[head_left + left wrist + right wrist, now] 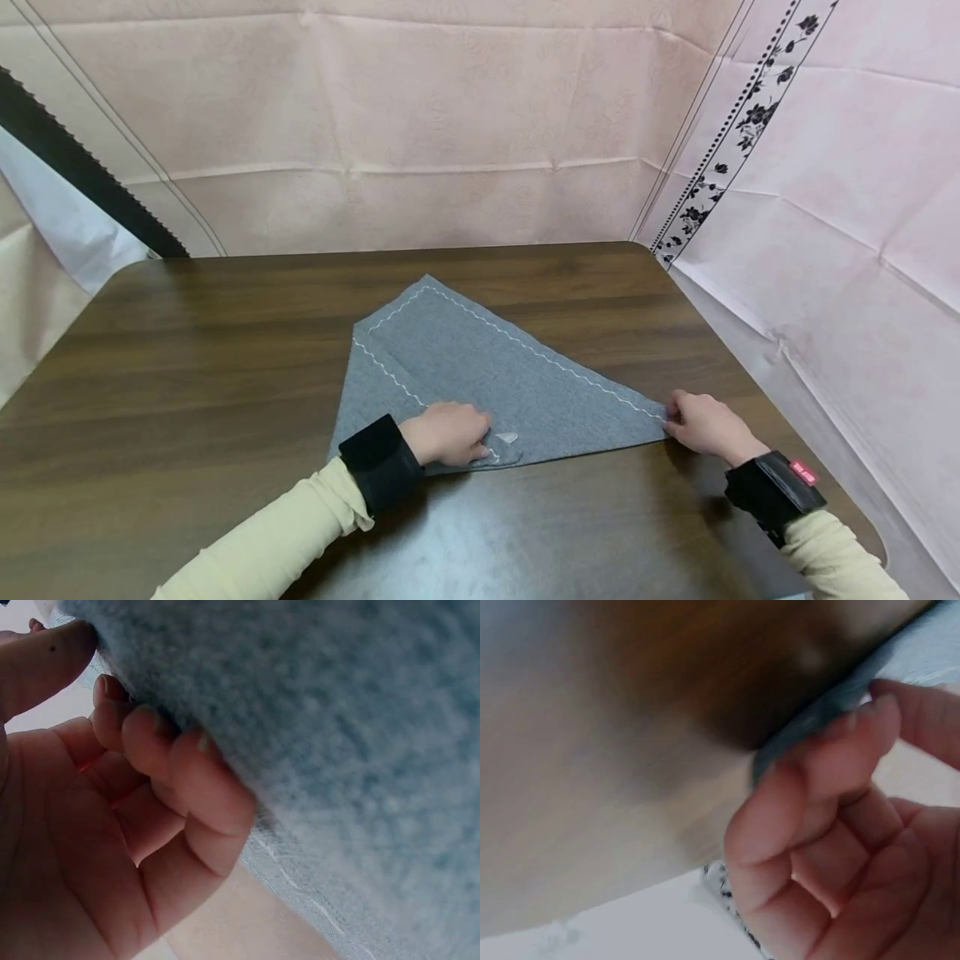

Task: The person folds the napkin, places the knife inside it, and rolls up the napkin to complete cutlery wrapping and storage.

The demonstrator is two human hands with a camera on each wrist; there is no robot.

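A grey-blue cloth [487, 358] with white wavy stitching along its edges lies folded into a pointed shape on the wooden table. My left hand [450, 433] is at its near edge, fingers curled against the fabric. In the left wrist view, the thumb and fingertips of that left hand [142, 795] meet the cloth [337, 735], which hides part of the hold. At the cloth's right corner, my right hand [705, 425] pinches the tip. The right wrist view shows the right hand's curled fingers [780, 810] at the cloth's edge [810, 724]. A small white tag [507, 437] lies near my left hand.
The brown wooden table [187, 400] has rounded corners and extends around the cloth. Pale pink sheeting [450, 125] hangs behind it, and more sheeting with a black floral band [757, 117] is at the right. A small pale blue item [795, 596] shows at the bottom edge.
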